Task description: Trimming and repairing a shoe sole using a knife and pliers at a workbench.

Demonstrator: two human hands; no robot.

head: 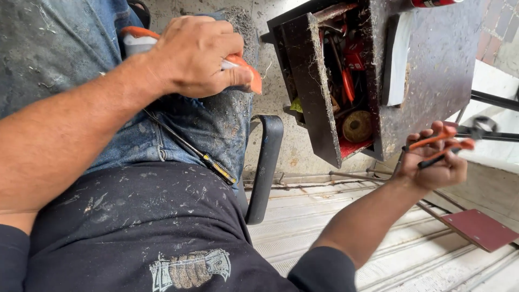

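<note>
The left hand [194, 54] is closed around an orange and white tool [246, 67], possibly a utility knife, though the fingers cover most of it. Only its two ends show, one past the wrist and one past the fingertips. This hand sits above the thigh of dusty jeans [205, 124], and whether it rests on the cloth or hovers over it cannot be told.

The right hand [432, 159] is out to the side, below the edge of the dark surface [438, 65]. Its fingers are curled around orange-handled pliers [438, 138] along with a thin black piece that pokes out beside the handles. The pliers' head is blurred.

A screwdriver [216, 167] with a black and yellow handle lies across the lap. Its thin shaft runs up along the jeans toward the left forearm. Just beside it is the black chair arm [265, 167], a curved bar standing between the lap and the floor.

A dark open box [308, 81] hangs at the near side of the surface, crammed with red-handled tools [348, 81] and a round brownish spool [357, 125]. A white block [397, 59] stands on the dusty surface, just beside the box. A flat red board [478, 230] lies on the pale grooved floor [389, 259], well apart from both hands.
</note>
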